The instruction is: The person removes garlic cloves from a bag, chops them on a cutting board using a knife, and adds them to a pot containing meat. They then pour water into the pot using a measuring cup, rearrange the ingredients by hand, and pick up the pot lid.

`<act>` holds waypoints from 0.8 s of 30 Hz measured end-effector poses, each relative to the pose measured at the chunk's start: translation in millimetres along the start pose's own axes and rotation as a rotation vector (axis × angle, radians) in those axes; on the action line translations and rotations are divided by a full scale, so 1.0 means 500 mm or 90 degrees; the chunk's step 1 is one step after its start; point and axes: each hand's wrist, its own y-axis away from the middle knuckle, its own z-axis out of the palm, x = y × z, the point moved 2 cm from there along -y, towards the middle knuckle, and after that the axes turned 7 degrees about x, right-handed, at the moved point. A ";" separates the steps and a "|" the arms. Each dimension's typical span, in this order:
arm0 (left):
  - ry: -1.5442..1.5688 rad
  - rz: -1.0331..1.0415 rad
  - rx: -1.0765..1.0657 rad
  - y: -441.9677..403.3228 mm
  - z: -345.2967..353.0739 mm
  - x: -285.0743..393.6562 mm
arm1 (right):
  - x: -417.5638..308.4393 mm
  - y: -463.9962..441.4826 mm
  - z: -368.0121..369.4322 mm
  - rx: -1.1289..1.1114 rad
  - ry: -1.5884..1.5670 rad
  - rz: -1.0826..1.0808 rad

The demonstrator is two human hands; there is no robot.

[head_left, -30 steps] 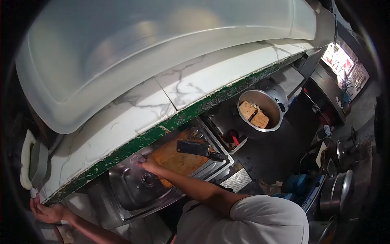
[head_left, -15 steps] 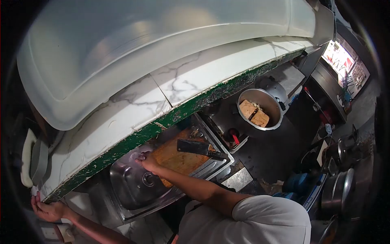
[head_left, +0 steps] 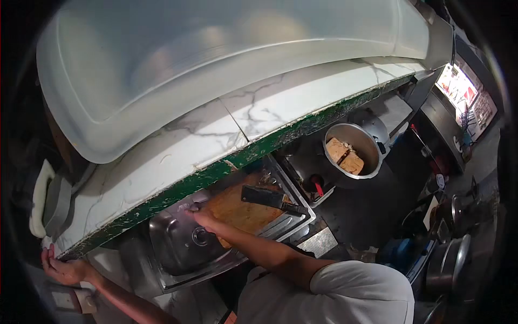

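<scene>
At the far left my left hand point(head_left: 66, 270) has its fingers curled up against the lower corner of the marble-look shelf point(head_left: 156, 162), near a grey object with a pale rim point(head_left: 40, 200). What it holds, if anything, is too small to tell. My right hand point(head_left: 203, 217) is over the back of the steel sink point(head_left: 172, 245), beside the drain, with its fingers bent and partly hidden; a shiny patch lies at the fingertips. Right of it, a cleaver point(head_left: 264, 197) rests on a worn wooden board point(head_left: 237, 208).
A large translucent container point(head_left: 226, 65) stands on the shelf. To the right, an open pot point(head_left: 372, 151) holds two tan blocks, beside a red-handled item point(head_left: 318, 186). Several pots point(head_left: 448, 262) stand at the lower right. The shelf's green edge point(head_left: 259, 151) overhangs the sink.
The view has shifted a little, so the shelf, pot and sink appear slightly further right and lower. Both hands stay in nearly the same places.
</scene>
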 end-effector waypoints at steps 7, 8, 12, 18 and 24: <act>-0.043 0.085 -0.015 -0.005 -0.001 0.011 | 0.030 -0.032 0.002 0.059 0.075 -0.075; -0.019 0.053 -0.012 -0.004 -0.002 0.003 | 0.019 -0.026 -0.002 0.039 0.076 -0.065; 0.030 -0.009 0.005 -0.001 0.000 0.005 | 0.054 -0.041 0.013 0.098 0.149 -0.110; -0.067 0.096 -0.011 -0.005 0.000 0.017 | 0.075 -0.049 0.009 0.026 0.004 -0.045; -0.216 0.419 -0.020 -0.012 -0.004 0.032 | 0.091 -0.055 0.016 0.044 0.010 -0.076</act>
